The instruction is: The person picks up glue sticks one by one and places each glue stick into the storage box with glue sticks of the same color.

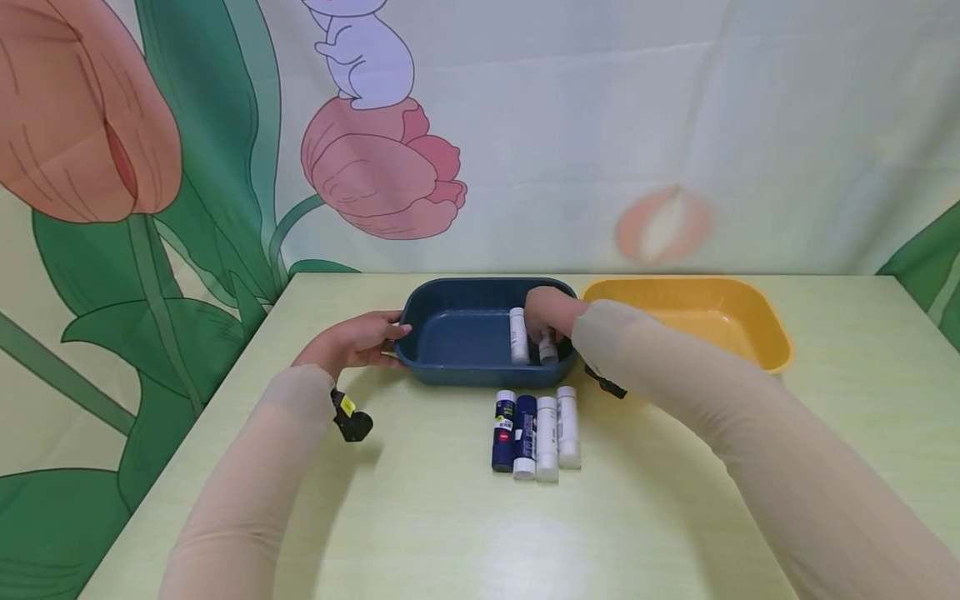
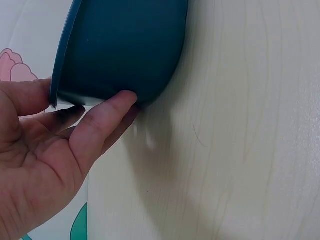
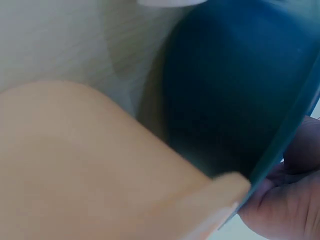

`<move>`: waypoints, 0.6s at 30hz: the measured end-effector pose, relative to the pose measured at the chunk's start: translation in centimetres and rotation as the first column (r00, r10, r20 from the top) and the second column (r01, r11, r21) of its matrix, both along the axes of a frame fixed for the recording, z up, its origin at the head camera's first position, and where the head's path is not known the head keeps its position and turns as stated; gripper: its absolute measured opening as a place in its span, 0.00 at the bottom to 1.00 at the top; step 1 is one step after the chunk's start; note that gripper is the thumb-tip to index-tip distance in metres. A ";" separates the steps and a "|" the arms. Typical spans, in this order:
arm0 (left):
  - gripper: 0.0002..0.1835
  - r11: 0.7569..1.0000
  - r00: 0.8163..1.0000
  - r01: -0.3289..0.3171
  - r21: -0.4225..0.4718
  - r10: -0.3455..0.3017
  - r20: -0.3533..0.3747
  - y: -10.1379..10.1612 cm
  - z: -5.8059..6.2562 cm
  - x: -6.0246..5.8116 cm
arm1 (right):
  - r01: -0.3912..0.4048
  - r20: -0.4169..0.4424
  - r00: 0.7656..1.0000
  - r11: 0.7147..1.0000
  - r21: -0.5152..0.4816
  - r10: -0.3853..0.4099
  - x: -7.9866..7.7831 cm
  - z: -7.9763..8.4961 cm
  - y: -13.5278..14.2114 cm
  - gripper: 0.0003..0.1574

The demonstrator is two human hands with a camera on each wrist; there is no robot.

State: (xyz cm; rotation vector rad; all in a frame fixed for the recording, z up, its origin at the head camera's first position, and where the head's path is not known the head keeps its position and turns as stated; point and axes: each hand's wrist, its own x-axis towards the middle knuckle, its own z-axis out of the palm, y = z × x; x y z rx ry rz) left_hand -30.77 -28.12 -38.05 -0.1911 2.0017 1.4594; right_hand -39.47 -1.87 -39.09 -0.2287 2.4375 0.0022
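Observation:
A dark blue basin (image 1: 450,375) stands near the table's back edge. At its left end my left hand (image 1: 358,340) holds the rim, thumb over the edge; in the left wrist view the fingers (image 2: 102,122) lie against the outer wall. My right hand (image 1: 551,312) reaches over the right end into the basin and grips a white glue stick (image 1: 548,350), its fingertips partly hidden. Beside it another white glue stick (image 1: 518,336) lies in the basin. In front, a row of glue sticks lies on the table: two dark blue ones (image 1: 504,433) and two white ones (image 1: 547,440).
A yellow basin (image 1: 772,342) stands right of the blue one, partly behind my right forearm. A printed curtain (image 1: 562,150) hangs behind the pale wooden table (image 1: 420,517).

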 end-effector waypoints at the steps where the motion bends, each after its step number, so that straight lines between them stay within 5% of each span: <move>1: 0.31 1.000 1.000 -0.002 0.001 0.002 0.000 0.0 -0.1 0.0 | 0.010 -0.010 1.000 1.000 -0.014 -0.010 -0.1 -0.2 0.0 0.09; 4: 0.31 1.000 1.000 -0.007 0.001 0.007 -0.001 0.1 -0.2 0.0 | 0.037 -0.027 0.999 0.998 -0.043 -0.038 0.4 0.0 0.2 0.12; 9: 0.31 1.000 1.000 -0.007 0.011 0.007 -0.002 0.3 -0.1 0.0 | 0.092 -0.059 0.993 0.973 -0.212 -0.107 3.7 4.0 1.7 0.23; 18: 0.32 1.000 1.000 -0.004 0.024 0.004 -0.008 0.2 0.0 0.2 | -0.063 -0.125 0.992 0.866 -0.496 0.001 8.3 11.7 5.7 0.42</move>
